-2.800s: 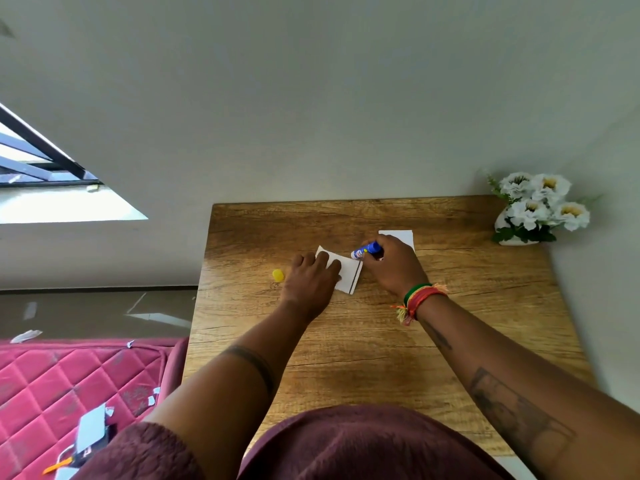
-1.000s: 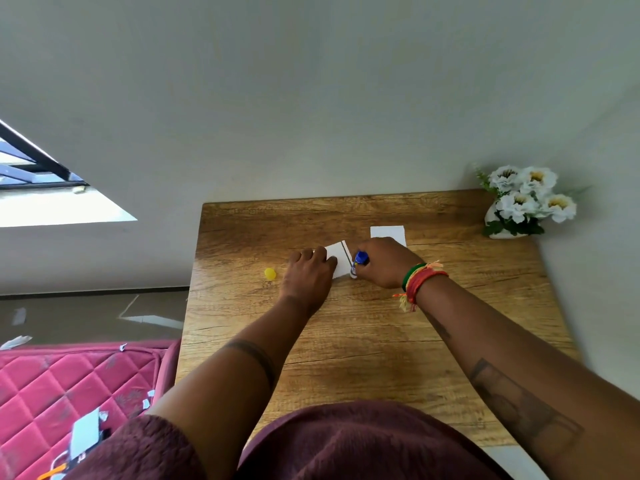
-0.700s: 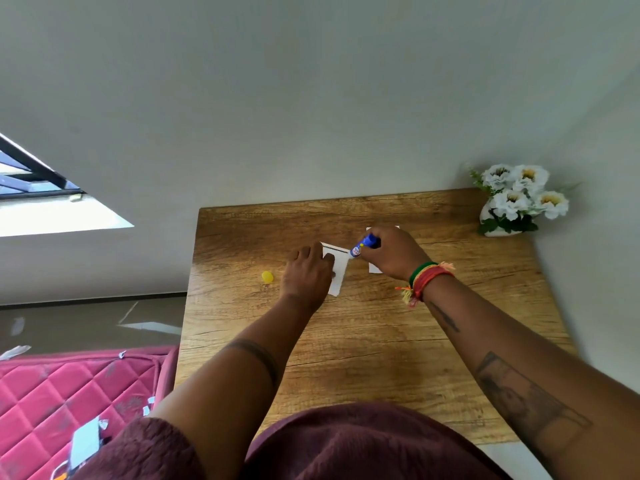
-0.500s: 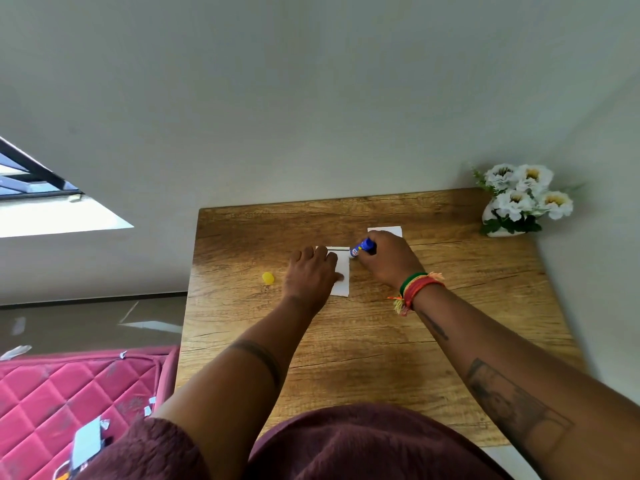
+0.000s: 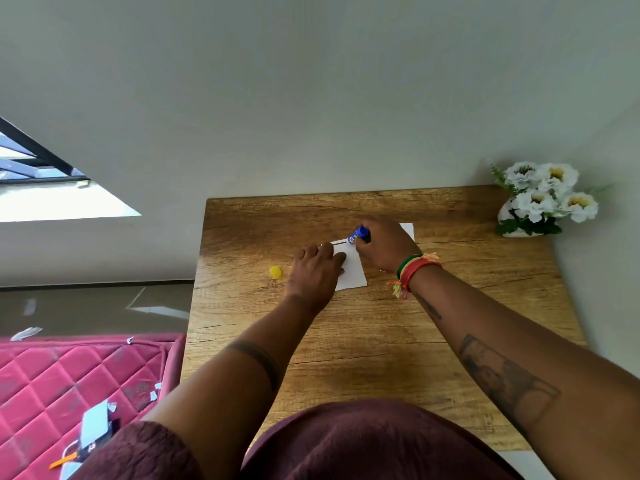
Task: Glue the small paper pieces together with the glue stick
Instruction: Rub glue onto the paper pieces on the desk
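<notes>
A small white paper piece lies on the wooden table. My left hand lies flat on its left part, fingers spread, pinning it down. My right hand grips a blue glue stick and its tip touches the paper's far edge. A second white paper piece peeks out behind my right hand, mostly hidden. The yellow glue cap rests on the table left of my left hand.
A white vase of white flowers stands at the table's far right corner by the wall. A pink quilted seat with paper scraps and a small tool lies to the left, below table level.
My right hand has rubbed the glue stick back and forth over the paper and now holds it at the far edge. The paper has turned a little under my left hand.
</notes>
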Demonstrator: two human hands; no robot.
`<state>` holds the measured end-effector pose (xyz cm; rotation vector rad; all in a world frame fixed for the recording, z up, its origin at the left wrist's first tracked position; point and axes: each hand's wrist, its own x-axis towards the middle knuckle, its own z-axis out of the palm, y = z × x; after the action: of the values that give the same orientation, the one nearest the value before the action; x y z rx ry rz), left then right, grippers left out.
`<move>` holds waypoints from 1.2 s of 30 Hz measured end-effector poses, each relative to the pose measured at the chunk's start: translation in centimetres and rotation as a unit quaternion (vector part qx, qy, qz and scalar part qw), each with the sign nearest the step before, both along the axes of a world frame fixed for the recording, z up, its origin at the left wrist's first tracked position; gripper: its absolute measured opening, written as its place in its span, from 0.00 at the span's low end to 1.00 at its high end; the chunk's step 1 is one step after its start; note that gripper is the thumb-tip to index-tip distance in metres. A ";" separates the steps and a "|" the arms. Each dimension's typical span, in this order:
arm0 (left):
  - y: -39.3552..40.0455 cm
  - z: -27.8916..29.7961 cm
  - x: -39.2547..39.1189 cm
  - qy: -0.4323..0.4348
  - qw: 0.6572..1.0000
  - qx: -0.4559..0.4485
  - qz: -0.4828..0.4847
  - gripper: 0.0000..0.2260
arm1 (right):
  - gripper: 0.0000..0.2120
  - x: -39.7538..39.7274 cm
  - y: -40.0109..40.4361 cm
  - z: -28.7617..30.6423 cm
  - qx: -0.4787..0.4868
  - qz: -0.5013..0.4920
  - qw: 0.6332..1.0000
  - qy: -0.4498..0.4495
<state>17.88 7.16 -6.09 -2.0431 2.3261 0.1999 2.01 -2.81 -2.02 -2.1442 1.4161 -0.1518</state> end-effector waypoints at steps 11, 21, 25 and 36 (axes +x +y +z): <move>-0.2 0.6 -0.1 -0.007 1.000 0.017 0.003 0.18 | 0.10 -0.7 1.3 0.8 -0.001 0.073 0.997 0.038; -0.1 1.4 -0.6 -0.021 0.999 0.031 0.014 0.18 | 0.12 -1.9 4.2 1.1 0.011 0.088 0.994 0.056; -0.1 1.7 -0.7 -0.028 0.999 0.040 0.014 0.18 | 0.13 -2.2 5.0 1.0 0.015 0.101 0.992 0.071; -0.4 2.0 -1.0 -0.014 0.998 0.052 0.044 0.18 | 0.10 -4.0 2.4 3.1 0.034 -0.024 0.999 0.000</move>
<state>16.90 6.79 -4.07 -2.0866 2.1637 0.2871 -1.97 -0.43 1.12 -2.0573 1.4523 -0.1187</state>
